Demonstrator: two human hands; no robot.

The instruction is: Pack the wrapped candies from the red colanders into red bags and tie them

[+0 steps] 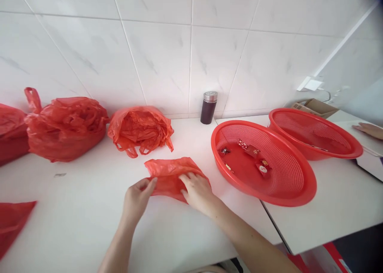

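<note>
A red plastic bag (167, 187) lies on the white table in front of me. My left hand (137, 197) pinches the bag's left edge between thumb and fingers. Over the right part of the bag, my right hand (196, 189) rests with bent fingers and the thumb apart from them; whether its tips are inside the bag I cannot make out. Right of my hands stands a red plastic basket (287, 193) with several small wrapped candies (253, 150) on its bottom.
Behind are a bundle of red bags (140, 125), a fuller red bag (68, 133) and a dark thermos (208, 107). A second red basket (323, 153), a cardboard box (318, 106) and another person's hand (369, 130) are at right. A table seam (275, 227) runs under the nearer basket.
</note>
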